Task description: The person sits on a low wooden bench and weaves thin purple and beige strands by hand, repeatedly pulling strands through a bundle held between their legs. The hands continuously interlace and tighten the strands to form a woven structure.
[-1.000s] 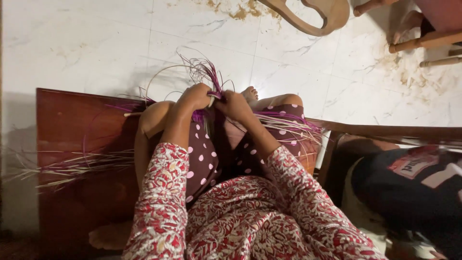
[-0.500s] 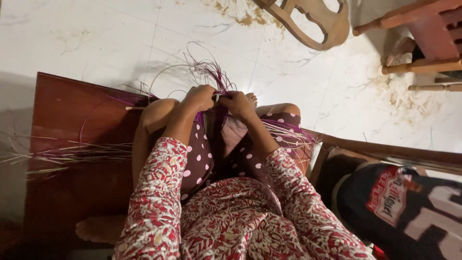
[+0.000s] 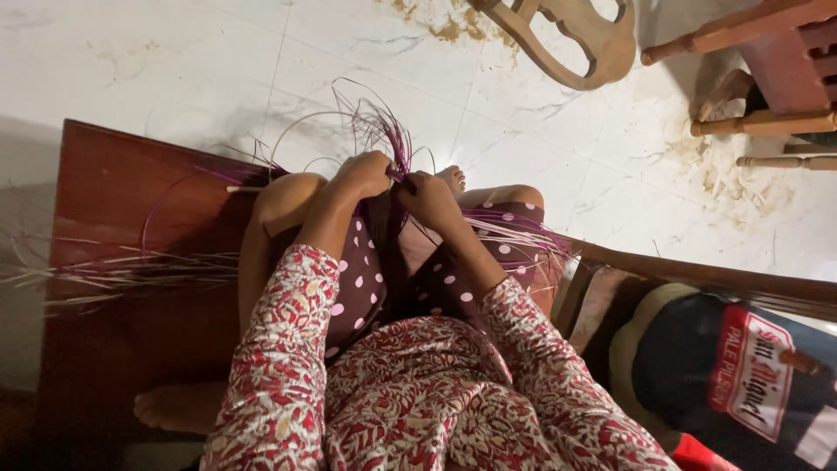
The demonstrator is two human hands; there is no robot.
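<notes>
Both clenched on the purple strips (image 3: 384, 139) above the knees, left hand (image 3: 362, 174) and right hand (image 3: 429, 196) nearly touching, risking a slipped or snapped strand if pulled too hard, or loose pale strands (image 3: 131, 270) along the wooden board's (image 3: 131, 192) left edge sliding onto the floor (image 3: 174, 61).

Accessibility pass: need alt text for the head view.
Seen from above, a seated person's left hand and right hand pinch a bundle of purple strands over their knees. More loose strands lie on a reddish wooden board on white tile floor.
</notes>
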